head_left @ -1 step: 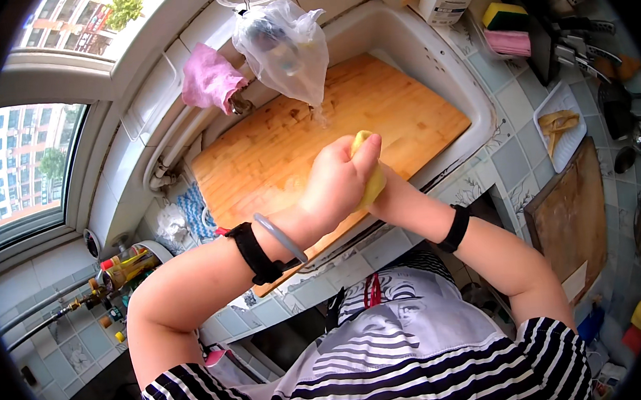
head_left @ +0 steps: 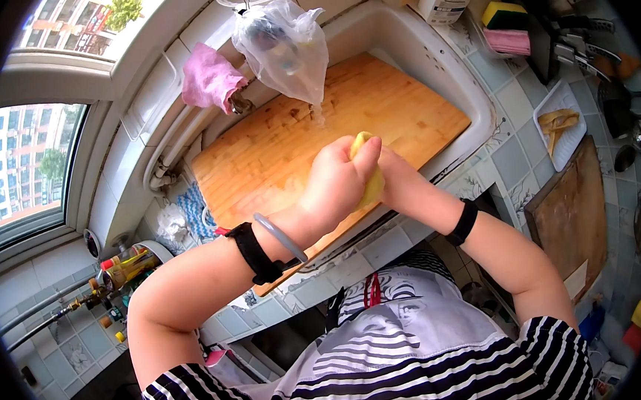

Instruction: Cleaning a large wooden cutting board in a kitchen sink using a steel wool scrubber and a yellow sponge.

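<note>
Yellow item (head_left: 373, 189) stays pinched in the left hand (head_left: 334, 180); the right hand (head_left: 401, 177), grip unclear, has shifted rightward

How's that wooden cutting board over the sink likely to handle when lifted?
The wooden cutting board is a broad, flat slab, so probably stiff. Being large, it may feel heavy. Water seems to fall below the plastic bag, so it could be slippery.

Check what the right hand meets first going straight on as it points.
Right hand likely meets the yellow item first, seemingly touching it now, then the left hand just beyond; depth between the hands is hard to judge.
</note>
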{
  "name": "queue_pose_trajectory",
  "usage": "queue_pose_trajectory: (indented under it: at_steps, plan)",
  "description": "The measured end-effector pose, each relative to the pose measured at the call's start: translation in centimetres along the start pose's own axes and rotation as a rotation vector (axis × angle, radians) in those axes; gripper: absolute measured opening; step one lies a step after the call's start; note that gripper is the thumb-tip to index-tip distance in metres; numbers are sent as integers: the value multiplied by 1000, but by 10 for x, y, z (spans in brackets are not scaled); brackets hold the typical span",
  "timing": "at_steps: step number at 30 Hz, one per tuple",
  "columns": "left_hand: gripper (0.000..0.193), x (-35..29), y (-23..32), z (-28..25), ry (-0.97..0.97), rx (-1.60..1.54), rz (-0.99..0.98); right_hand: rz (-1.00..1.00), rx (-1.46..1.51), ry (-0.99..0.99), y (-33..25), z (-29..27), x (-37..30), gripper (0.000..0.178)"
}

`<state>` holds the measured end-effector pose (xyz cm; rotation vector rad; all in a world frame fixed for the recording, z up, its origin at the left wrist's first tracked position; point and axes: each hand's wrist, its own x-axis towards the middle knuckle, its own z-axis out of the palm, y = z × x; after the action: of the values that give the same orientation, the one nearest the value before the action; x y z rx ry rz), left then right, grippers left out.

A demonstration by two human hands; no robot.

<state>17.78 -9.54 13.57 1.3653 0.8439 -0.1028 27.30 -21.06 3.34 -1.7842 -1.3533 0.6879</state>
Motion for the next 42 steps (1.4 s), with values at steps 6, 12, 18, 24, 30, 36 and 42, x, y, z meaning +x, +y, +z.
queue_pose_trajectory:
  at_steps: [6, 12, 18, 24, 30, 36, 42]
  plan:
    - [28, -14, -1, 0, 60, 183, -53, 147, -245, 49, 31, -17, 6, 21]
    - [27, -19, 8, -21, 123, 30, -150, -107, 246, 60, -24, 29, 9, 33]
    - [29, -7, -14, -71, 130, -97, -188, 248, -340, -179, 44, -32, 64, 29]
    - [28, -5, -15, -92, 230, -186, -244, 67, -105, -280, -16, 49, 99, 31]
    - [32, -22, -15, -118, 210, -237, -300, 81, -381, -220, 81, -7, 108, 40]
    - [31, -37, -21, -136, 204, -348, -274, 307, -501, -371, 73, -29, 117, 38]
    - [32, -19, -25, -142, 222, -427, -191, -155, -60, -426, -50, 42, 76, 36]
